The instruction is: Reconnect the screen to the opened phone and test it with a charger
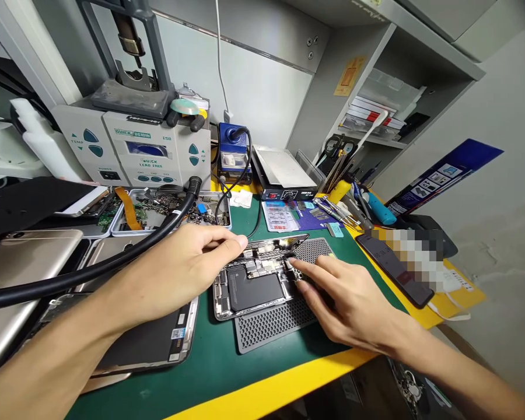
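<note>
An opened smartphone (254, 289) lies at a slant, its black battery and metal-shielded inner parts exposed. Its screen panel (275, 245) is raised along the far edge. My left hand (205, 254) is closed, with thumb and index finger pinched at the left end of that panel. At the phone's right end, my right hand (332, 291) has index finger and thumb bent around a small dark part (294, 273) by the camera corner. The fingers partly cover this part, so its kind is unclear. A grey honeycomb mat (275, 326) lies under the phone.
A hot-air station (135, 149) stands back left, its thick black hose (157, 239) crossing above my left forearm. Larger devices (157, 332) lie at left. Behind are a tray of circuit boards (170, 204), a heating plate (289, 175) and screwdrivers (336, 213). Another phone (394, 271) lies right.
</note>
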### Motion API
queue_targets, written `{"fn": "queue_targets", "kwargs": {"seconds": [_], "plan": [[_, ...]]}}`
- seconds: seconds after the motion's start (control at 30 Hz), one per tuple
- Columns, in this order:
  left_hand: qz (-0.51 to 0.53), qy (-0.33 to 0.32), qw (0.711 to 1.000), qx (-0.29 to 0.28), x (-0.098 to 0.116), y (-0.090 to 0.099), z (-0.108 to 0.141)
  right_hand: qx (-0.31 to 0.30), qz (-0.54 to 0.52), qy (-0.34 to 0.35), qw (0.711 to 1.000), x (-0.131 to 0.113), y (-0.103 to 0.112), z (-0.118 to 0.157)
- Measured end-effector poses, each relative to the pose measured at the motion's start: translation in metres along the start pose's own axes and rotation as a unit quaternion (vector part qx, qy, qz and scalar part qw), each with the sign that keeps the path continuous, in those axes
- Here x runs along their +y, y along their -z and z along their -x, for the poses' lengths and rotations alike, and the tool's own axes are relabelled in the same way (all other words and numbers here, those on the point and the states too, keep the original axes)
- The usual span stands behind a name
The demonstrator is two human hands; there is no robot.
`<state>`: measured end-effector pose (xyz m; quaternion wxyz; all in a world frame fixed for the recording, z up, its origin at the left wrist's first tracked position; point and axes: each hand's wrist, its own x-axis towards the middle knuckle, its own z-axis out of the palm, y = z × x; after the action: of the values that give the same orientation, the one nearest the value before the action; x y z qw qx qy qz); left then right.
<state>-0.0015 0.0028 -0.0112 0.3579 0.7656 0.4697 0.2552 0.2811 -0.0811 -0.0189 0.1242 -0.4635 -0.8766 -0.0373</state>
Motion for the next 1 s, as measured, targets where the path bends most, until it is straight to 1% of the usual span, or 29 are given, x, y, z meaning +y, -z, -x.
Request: {"fn": "queue_targets", "kwargs": {"seconds": [0.07,0.23,0.43,0.57,0.8,0.93,1.0], "plan": [[-0.011,0.0,1.0,-0.023,0.0,0.001,-0.001,-0.027,0.02,0.003,0.999,-0.002,-0.005,-0.008],[-0.014,-0.013,0.999,-0.034,0.002,0.001,-0.001,-0.083,0.035,0.01,0.996,0.001,-0.005,-0.02],[-0.013,-0.004,0.999,-0.042,0.002,0.0,0.001,-0.116,-0.003,0.004,0.993,0.005,-0.001,-0.021],[-0.016,-0.002,0.999,-0.048,0.003,0.0,0.002,-0.122,-0.007,0.016,0.992,0.008,-0.001,-0.022],[-0.032,0.012,0.998,-0.057,0.007,0.002,0.002,-0.123,0.075,0.07,0.987,0.013,0.002,-0.025],[-0.016,0.005,0.999,-0.042,0.006,0.001,0.003,-0.122,0.102,0.087,0.983,0.013,0.002,-0.025],[0.011,0.011,1.0,-0.016,0.005,-0.001,0.004,-0.12,0.112,0.09,0.982,0.013,0.001,-0.024]]}}
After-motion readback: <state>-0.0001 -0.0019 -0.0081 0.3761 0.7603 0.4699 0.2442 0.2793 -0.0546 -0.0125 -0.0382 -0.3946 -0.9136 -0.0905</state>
